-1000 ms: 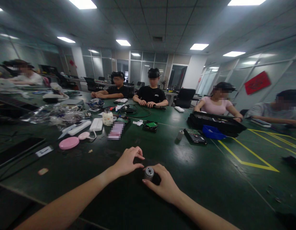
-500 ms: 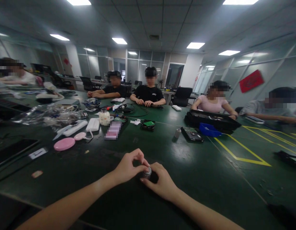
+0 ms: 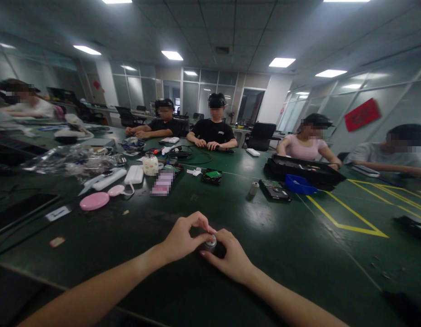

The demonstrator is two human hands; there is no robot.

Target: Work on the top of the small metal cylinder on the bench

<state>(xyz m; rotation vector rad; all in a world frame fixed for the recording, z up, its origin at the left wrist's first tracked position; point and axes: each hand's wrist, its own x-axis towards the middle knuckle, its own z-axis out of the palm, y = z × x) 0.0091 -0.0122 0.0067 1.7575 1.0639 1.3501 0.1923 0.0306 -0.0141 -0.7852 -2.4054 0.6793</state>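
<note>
A small grey metal cylinder (image 3: 211,245) stands upright on the table, its round top showing between my hands. My left hand (image 3: 185,236) comes in from the left, thumb and forefinger closed at the cylinder's top edge. Curved around the right side is my right hand (image 3: 231,254), thumb low at the near side and fingers at the far side. My fingers hide part of the cylinder's side. A similar metal cylinder (image 3: 254,188) stands further off, beside a hard drive (image 3: 275,190).
On the green table (image 3: 299,254) lie another opened drive (image 3: 211,176), a blue tray (image 3: 301,185), a black case (image 3: 304,170), a pink round object (image 3: 94,201), a jar (image 3: 150,164), a white power bank (image 3: 134,174) and plastic bags (image 3: 70,159). Several people sit around it.
My left fingertips have shifted slightly towards the far edge of the cylinder, so more of its top shows. The right hand has barely moved. The view has shifted slightly.
</note>
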